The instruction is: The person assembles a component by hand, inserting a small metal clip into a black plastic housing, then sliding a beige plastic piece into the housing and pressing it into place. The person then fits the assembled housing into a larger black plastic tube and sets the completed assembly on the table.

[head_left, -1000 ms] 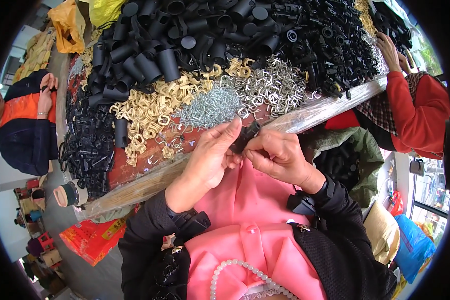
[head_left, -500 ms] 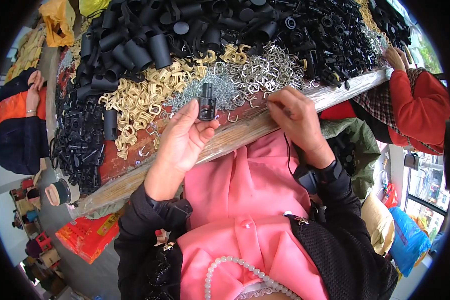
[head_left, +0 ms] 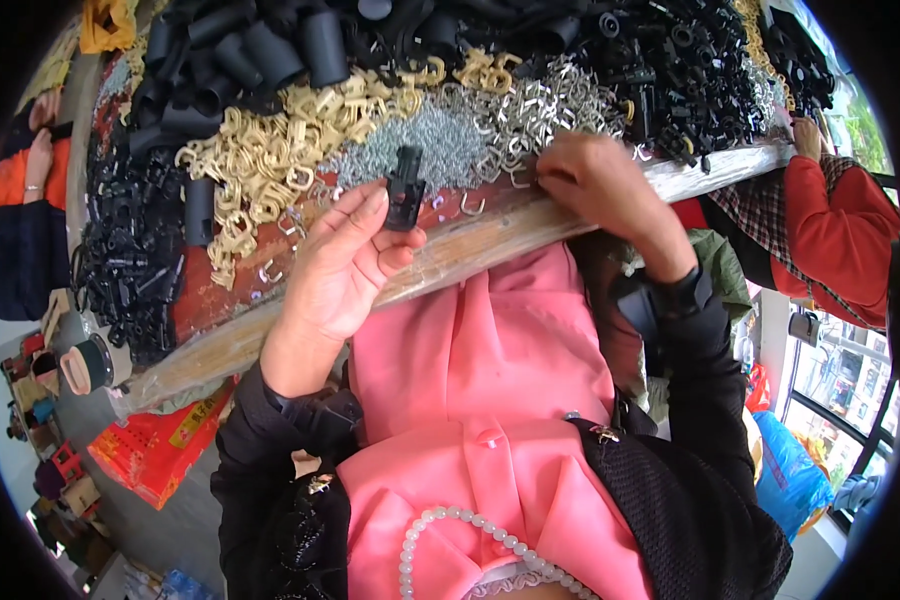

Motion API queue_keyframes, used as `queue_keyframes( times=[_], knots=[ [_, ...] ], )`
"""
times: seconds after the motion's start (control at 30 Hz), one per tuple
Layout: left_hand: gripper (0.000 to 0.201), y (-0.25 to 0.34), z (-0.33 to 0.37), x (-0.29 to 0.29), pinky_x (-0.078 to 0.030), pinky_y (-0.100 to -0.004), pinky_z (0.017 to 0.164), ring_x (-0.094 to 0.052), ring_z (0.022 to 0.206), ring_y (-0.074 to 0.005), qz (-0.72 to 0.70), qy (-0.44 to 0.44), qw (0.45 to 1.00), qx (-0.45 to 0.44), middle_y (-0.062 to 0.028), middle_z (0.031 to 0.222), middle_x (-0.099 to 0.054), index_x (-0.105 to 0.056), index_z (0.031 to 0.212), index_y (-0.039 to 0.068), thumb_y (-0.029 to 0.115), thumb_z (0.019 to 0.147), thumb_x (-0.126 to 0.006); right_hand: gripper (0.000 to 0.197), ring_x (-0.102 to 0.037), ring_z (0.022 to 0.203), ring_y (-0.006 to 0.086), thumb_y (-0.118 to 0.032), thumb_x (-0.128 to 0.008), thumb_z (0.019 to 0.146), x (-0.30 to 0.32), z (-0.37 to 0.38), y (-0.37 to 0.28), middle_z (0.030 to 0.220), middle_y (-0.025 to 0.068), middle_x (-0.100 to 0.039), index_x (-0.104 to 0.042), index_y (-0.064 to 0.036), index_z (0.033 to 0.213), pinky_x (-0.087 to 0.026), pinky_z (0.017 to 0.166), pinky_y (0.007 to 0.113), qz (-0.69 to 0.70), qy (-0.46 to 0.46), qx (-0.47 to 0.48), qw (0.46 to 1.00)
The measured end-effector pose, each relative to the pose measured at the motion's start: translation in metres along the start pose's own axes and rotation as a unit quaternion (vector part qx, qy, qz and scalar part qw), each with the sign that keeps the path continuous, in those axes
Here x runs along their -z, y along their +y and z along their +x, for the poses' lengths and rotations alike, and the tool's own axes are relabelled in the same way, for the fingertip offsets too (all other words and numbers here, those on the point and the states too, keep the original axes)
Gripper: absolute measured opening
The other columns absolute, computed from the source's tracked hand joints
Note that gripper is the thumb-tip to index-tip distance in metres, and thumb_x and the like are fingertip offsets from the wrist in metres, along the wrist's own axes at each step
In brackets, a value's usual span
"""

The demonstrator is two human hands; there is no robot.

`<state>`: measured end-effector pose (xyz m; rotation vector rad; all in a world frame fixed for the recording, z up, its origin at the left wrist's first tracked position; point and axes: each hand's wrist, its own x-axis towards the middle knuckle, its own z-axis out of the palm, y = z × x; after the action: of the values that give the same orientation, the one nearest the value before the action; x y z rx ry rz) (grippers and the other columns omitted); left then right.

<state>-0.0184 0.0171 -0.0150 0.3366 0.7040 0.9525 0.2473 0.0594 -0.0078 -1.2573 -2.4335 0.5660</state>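
Note:
Between the thumb and fingers of my left hand (head_left: pixel 342 255) stands a small black plastic housing (head_left: pixel 404 190), upright and with an open recess in its side. My right hand (head_left: pixel 602 185) is closed, its fingertips pinched together over the table's front edge, beside a heap of silver U-shaped metal hooks (head_left: pixel 555 100). Whatever those fingertips hold is hidden. Just beyond the housing lies a mound of tiny silver screws or springs (head_left: pixel 425 135). One loose hook (head_left: pixel 473 204) lies between my hands.
Beige plastic clips (head_left: pixel 260 150) are heaped left of the screws. Black tubes (head_left: pixel 270 60) pile up behind, with small black parts (head_left: pixel 130 275) at left. A wooden edge (head_left: pixel 450 250) runs along the front. People work at the right (head_left: pixel 835 220) and left (head_left: pixel 30 230).
My left hand has tilted and turned the black housing, so its recess shows more. My right hand has turned, its fingers curling in more by the hooks. The view has shifted slightly.

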Motion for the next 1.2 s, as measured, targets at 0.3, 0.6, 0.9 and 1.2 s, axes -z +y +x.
queue_keyframes(
  times=[0.3, 0.6, 0.9, 1.2],
  knots=[
    [0.024, -0.002, -0.006, 0.002, -0.052, -0.0247, 0.058, -0.061, 0.071, -0.0201, -0.01, -0.014, 1.0, 0.002, -0.0108, 0.09, -0.059, -0.048, 0.105, -0.001, 0.01, 0.084, -0.052, 0.01, -0.052, 0.066, 0.0315, -0.008, -0.055, 0.071, 0.0, 0.015, 0.004, 0.071, 0.0143, -0.051, -0.051, 0.001, 0.073, -0.042, 0.058, 0.036, -0.079, -0.098, -0.003, 0.992],
    [0.024, -0.016, -0.009, -0.011, -0.051, -0.024, 0.059, -0.061, 0.071, -0.0186, 0.008, -0.048, 0.998, 0.035, -0.0092, 0.093, -0.058, -0.049, 0.105, 0.0, 0.011, 0.083, -0.053, 0.007, -0.051, 0.067, 0.0312, -0.006, -0.052, 0.074, -0.013, -0.006, -0.019, 0.07, 0.0122, -0.048, -0.051, 0.0003, 0.078, -0.042, 0.059, 0.036, -0.034, 0.056, -0.043, 0.997],
    [0.026, -0.011, -0.006, -0.008, -0.051, -0.0249, 0.06, -0.061, 0.071, -0.0185, 0.026, -0.019, 0.999, 0.027, -0.0093, 0.093, -0.058, -0.048, 0.106, 0.0, 0.011, 0.083, -0.053, 0.005, -0.054, 0.063, 0.0242, -0.002, -0.058, 0.071, 0.006, -0.005, -0.004, 0.071, 0.0098, -0.051, -0.055, -0.0005, 0.074, -0.042, 0.054, 0.03, 0.077, 0.058, -0.049, 0.994],
    [0.026, -0.01, -0.005, -0.004, -0.051, -0.0249, 0.06, -0.061, 0.071, -0.0186, 0.006, -0.007, 0.999, 0.038, -0.0093, 0.092, -0.058, -0.047, 0.106, 0.0, 0.011, 0.083, -0.053, 0.007, -0.054, 0.061, 0.0263, -0.004, -0.058, 0.07, -0.016, 0.022, -0.019, 0.07, 0.0094, -0.05, -0.055, -0.0024, 0.076, -0.043, 0.052, 0.033, 0.011, -0.013, 0.121, 0.992]
  ],
)
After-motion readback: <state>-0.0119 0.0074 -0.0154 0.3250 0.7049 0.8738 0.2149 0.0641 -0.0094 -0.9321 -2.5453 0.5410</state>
